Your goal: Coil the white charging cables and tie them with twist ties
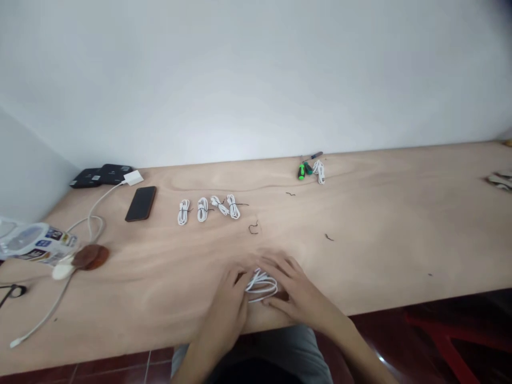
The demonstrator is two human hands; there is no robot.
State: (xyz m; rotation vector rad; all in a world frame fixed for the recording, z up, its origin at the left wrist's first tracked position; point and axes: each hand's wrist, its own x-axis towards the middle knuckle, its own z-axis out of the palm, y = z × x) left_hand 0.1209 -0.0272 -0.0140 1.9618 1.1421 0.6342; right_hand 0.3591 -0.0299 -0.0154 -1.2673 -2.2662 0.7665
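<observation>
Near the table's front edge, a white cable [262, 286] lies in loose loops between my two hands. My left hand [232, 294] holds the left end of the loops, its fingers bent and partly hidden. From the right, my right hand [291, 285] curves round the loops, fingers along the far side and thumb near the close side. Beyond them, a thin black twist tie [253, 229] rests on the wood. Further back lie several bundled white cables, among them a tied bundle [183, 212] at the left and another bundle [233, 207] at the right end.
A phone [141, 204], black boxes [116, 174] and a white charger [133, 177] with its cord occupy the left. Plastic packaging [38, 241] stands nearer. Screwdrivers [301, 171] and another white cable bundle [319, 172] lie near the wall. More black ties [329, 237] are scattered.
</observation>
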